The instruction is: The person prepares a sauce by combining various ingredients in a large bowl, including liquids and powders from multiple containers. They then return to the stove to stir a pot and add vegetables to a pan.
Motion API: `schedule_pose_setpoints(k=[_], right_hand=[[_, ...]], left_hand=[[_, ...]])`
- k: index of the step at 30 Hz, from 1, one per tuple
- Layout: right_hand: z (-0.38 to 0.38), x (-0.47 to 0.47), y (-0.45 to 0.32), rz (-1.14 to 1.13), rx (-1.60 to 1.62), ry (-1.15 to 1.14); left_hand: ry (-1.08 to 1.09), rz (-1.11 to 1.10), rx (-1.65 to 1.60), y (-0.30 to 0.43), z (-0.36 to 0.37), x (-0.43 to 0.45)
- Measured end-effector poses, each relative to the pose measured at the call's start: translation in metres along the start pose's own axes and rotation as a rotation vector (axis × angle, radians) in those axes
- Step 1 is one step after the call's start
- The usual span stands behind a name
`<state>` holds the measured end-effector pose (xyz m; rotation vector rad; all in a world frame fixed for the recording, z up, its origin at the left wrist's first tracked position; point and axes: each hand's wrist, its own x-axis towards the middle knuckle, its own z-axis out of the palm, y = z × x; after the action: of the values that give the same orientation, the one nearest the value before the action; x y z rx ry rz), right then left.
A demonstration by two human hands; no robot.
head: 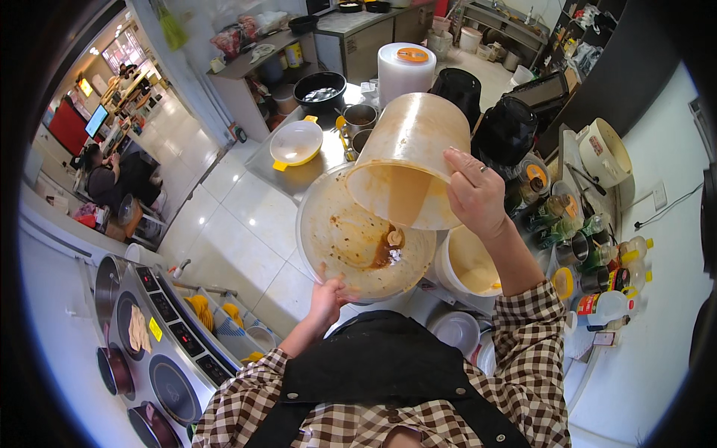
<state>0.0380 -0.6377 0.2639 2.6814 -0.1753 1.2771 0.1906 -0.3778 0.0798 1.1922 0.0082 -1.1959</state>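
My right hand (pixel 476 193) grips the rim of a white plastic bucket (pixel 414 126), which is tipped so that its mouth faces the basin below. Tan residue coats the bucket's inner wall. Under it, my left hand (pixel 329 295) holds the near rim of a wide translucent basin (pixel 330 257). Inside the basin lie a dark brown sauce (pixel 385 249), a tan dollop (pixel 395 238) and a bit of white powder (pixel 395 256). To the basin's right stands another white bucket (pixel 455 269) with creamy tan contents, partly hidden by my right forearm.
A white bowl with yellow handles (pixel 297 140) and a black pot (pixel 320 89) rest on the metal counter. Several bottles (pixel 605 305) crowd the right side. An induction cooktop (pixel 173 386) is at lower left. A person (pixel 106 173) sits beyond the doorway.
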Motion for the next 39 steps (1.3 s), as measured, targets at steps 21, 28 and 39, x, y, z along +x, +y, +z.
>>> schedule_pose_setpoints(k=[21, 28, 39], right_hand=[[-0.015, -0.003, -0.002, -0.038, -0.089, 0.061], [-0.018, -0.004, -0.003, -0.040, -0.089, 0.081], [-0.022, -0.008, -0.003, -0.034, -0.109, 0.081]], left_hand=[[-0.026, -0.010, 0.025, -0.002, 0.002, 0.002], [-0.075, -0.025, -0.021, -0.001, 0.001, 0.001], [-0.049, -0.006, 0.039, -0.002, 0.004, -0.002]])
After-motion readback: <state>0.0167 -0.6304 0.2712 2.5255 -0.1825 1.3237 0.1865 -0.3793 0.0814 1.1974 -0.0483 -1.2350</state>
